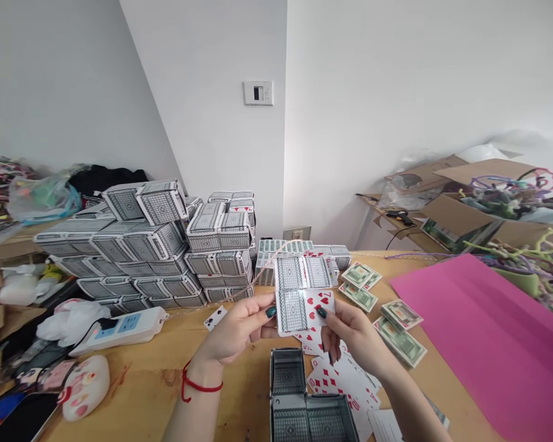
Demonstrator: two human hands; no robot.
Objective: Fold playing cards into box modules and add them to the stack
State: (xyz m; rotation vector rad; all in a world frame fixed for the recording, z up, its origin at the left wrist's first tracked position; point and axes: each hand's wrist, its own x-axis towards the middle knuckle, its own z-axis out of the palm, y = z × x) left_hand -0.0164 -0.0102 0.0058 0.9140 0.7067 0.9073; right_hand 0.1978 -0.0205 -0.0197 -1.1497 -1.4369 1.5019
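Observation:
My left hand [238,334] and my right hand [352,331] together hold up a flat sheet of joined playing cards [303,293] above the wooden table [221,393]. Most of its cards show grey patterned backs; one shows a red heart face. Both hands pinch its lower edge, left at the left side, right at the heart card. A red cord circles my left wrist. Below the hands lie loose red-suited cards [345,383] and an open box made of cards [304,402].
A tall stack of card-made boxes [156,245] fills the back left. A white power strip [120,328] lies at the left, small green card packs [399,334] at the right, beside a pink paper sheet [493,344]. Cardboard boxes with pipe cleaners [502,202] stand far right.

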